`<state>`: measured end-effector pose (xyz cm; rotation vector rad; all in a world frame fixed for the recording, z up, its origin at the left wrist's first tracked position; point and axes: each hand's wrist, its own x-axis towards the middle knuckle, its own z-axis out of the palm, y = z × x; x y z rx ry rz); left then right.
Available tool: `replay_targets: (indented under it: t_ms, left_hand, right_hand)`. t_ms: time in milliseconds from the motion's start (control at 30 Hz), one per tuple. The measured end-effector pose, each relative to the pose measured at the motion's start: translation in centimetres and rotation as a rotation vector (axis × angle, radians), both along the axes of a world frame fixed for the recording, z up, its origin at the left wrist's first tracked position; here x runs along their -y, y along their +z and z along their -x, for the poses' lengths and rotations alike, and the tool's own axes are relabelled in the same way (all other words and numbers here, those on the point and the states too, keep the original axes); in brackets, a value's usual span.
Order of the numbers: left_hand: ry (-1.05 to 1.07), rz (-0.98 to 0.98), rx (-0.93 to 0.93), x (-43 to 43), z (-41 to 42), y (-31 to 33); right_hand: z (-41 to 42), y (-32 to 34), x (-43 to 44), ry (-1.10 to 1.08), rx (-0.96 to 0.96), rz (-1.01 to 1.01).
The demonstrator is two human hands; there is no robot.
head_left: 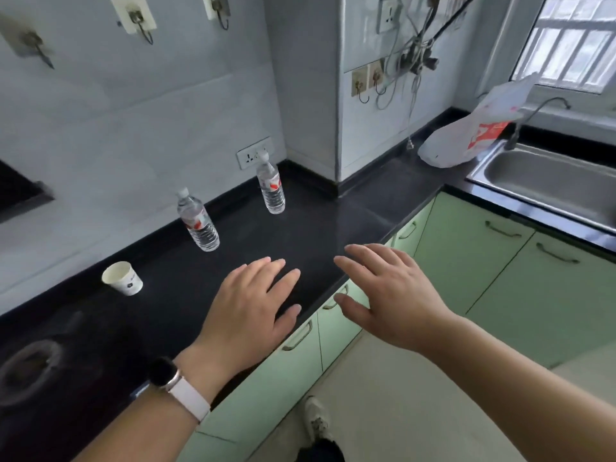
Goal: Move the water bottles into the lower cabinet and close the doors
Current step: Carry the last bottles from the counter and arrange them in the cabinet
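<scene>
- Two water bottles stand upright on the black counter (333, 208), well apart: the left bottle (198, 221) toward the back edge by the wall, the right bottle (271, 185) nearer the back corner under a wall socket (254, 157).
- The left hand (253, 306) is spread flat over the counter's front edge, fingers loose, holding nothing; whether it touches the surface is hard to tell.
- The right hand (388, 300) hovers open past the front edge, empty.
- The green lower cabinet doors (296, 358) are closed.
- A paper cup (122, 278) sits left of the bottles.
</scene>
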<state>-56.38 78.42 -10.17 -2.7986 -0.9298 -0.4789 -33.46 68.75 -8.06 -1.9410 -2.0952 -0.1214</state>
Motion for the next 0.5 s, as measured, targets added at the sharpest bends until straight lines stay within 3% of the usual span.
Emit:
replay_targets:
  t_ms: [500]
  left_hand:
    - [0.144, 0.067, 0.033, -19.1, -1.4, -3.1]
  right_hand:
    - [-2.5, -2.2, -22.0, 0.137, 0.100, 0.020]
